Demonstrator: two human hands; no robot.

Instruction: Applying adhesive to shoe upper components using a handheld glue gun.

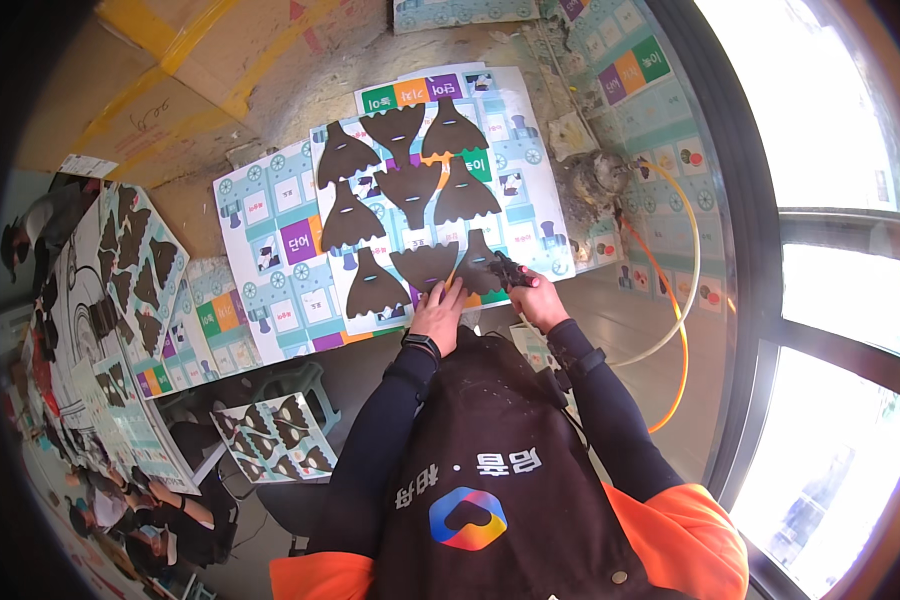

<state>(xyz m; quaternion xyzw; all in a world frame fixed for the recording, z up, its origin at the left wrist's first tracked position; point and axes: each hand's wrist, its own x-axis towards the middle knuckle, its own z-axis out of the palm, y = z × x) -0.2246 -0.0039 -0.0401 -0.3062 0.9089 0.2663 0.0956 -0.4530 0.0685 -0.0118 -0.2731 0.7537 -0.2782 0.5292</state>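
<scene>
Nearest you, both forearms in dark sleeves run up from an apron toward the bench. Your left hand (438, 312) lies flat, fingers spread, pressing on the near edge of a dark brown fan-shaped cutout (425, 264) directly ahead of it; it grips nothing, it only holds the piece down. Your right hand (537, 300) is curled closed around a small black tool (508, 268), seemingly a glue gun, though the view is too small to be sure. Its tip points left toward the neighbouring cutout (478, 266), just beside your left fingertips.

Judged from this, the step in hand is fixing the near-row pieces to the printed sheet (270, 260). To do it well:

- Keep the left palm flat and steady so the piece does not slide.
- Keep the fingertips clear of the tool tip; they sit very close now.
- Bring the tip low to the edge you are working, and move slowly.

An orange hose (676, 330) and a pale one loop from beyond your right hand round to your right side; mind that they do not drag across the sheet.

Farther out, two more rows of cutouts (400, 180) lie on the same sheet, points alternating up and down. Beyond your left hand, well apart, a further sheet (140, 265) carries more dark pieces. Cardboard with yellow tape (180, 60) lies farthest off.
</scene>
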